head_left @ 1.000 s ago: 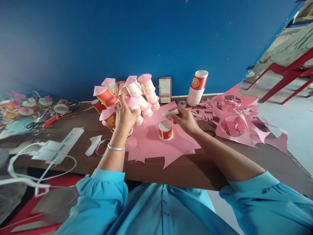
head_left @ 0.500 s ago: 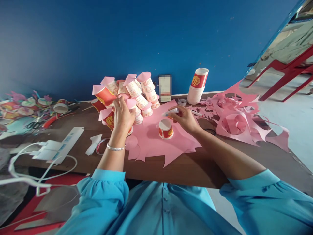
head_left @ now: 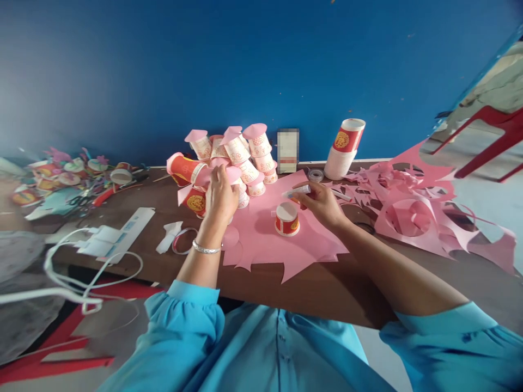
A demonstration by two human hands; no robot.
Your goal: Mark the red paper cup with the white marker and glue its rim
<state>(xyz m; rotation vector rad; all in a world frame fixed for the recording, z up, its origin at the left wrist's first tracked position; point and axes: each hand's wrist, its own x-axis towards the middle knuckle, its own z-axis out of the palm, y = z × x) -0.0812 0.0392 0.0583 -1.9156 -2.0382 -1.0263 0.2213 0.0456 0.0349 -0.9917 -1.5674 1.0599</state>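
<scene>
My left hand (head_left: 220, 198) is at the pile of paper cups (head_left: 239, 149) topped with pink cones, its fingers at a pink paper piece; what they grip is partly hidden. Beside it a red cup (head_left: 184, 169) lies tilted on the pile. My right hand (head_left: 321, 202) holds a white glue tube (head_left: 300, 190) between thumb and fingers, its tip pointing left. Below the tube, a short red cup (head_left: 287, 219) stands upside down on pink paper sheets (head_left: 261, 245).
Cup stack (head_left: 341, 155), tape roll (head_left: 316, 175) and pink scraps (head_left: 429, 218) lie at the back and right. Power strip (head_left: 129, 234), cables, tape ring (head_left: 183, 240), scissors (head_left: 81, 200) and finished paper crafts (head_left: 67, 171) are at the left. A blue wall stands behind.
The view has shifted, so everything appears further right. The red cup at the pile's left has tipped lower and lies more sideways. My right hand still holds the tube.
</scene>
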